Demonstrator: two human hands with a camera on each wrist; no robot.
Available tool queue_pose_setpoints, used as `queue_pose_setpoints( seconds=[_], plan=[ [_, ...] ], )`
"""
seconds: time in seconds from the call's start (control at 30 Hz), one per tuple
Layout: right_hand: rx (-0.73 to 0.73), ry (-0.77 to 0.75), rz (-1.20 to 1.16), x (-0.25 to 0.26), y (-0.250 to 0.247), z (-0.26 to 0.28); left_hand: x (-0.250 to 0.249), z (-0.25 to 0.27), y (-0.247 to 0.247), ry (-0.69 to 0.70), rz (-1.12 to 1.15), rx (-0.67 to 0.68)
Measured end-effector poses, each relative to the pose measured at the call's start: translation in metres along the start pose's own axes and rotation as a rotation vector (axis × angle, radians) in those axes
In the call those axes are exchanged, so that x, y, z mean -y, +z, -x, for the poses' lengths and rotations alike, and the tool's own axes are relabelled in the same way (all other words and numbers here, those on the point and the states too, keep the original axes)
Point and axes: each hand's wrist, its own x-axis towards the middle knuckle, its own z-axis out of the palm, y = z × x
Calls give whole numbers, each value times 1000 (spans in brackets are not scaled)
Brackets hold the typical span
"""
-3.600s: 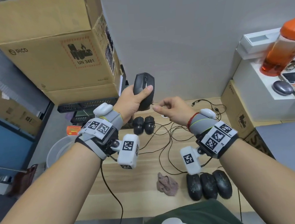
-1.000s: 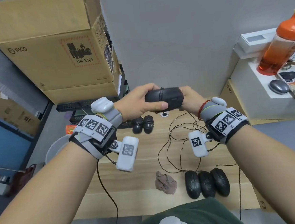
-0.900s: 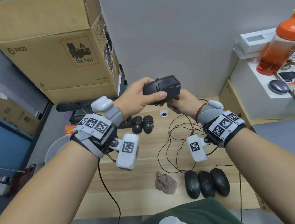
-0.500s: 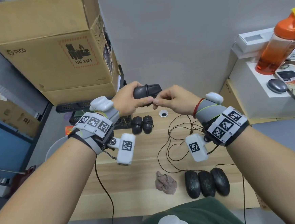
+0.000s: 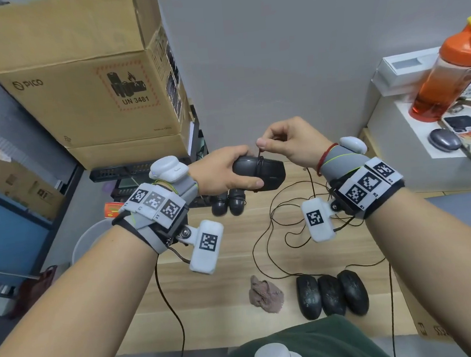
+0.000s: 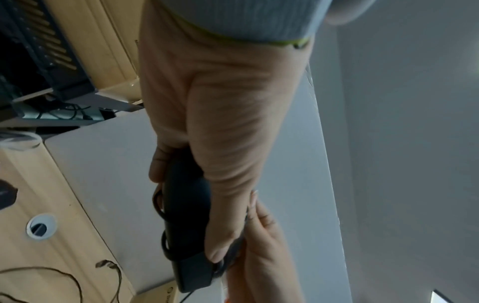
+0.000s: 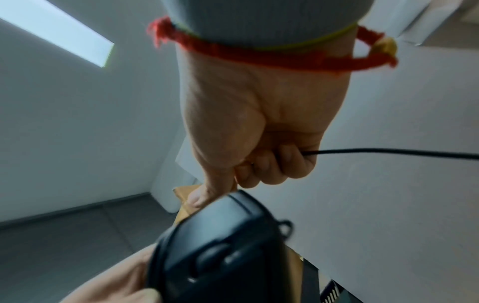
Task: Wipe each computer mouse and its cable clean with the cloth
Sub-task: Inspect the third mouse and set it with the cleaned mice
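Head view: left hand [image 5: 222,170] gripping mouse [image 5: 259,172], right hand [image 5: 290,141] pinching cable [image 5: 260,155], cloth [image 5: 264,295] below.

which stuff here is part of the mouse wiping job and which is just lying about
Job: held mouse, its cable, left hand, right hand, cloth, three mice in a row, two far mice.

Lying about: cardboard box, orange bottle, grey mouse on the side shelf.

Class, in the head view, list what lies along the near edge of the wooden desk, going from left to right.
Crumpled cloth → first black mouse → second black mouse → third black mouse.
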Motion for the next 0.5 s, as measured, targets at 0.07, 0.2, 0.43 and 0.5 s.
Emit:
queue_pose_setpoints(
  seconds=[0.07,0.2,0.43,0.5],
  plan=[
    [-17,47,-62,-8,0,3,-3,1,-2,15,57,-14],
    [-11,111,-159,-19,7,10,-7,-1,-1,22,206,-49],
    [85,112,-13,-22,34,20,-5,-12,-2,-29,432,-348],
    [107,97,87,-18,42,20,4,-17,-2,-57,393,-409]
  ],
)
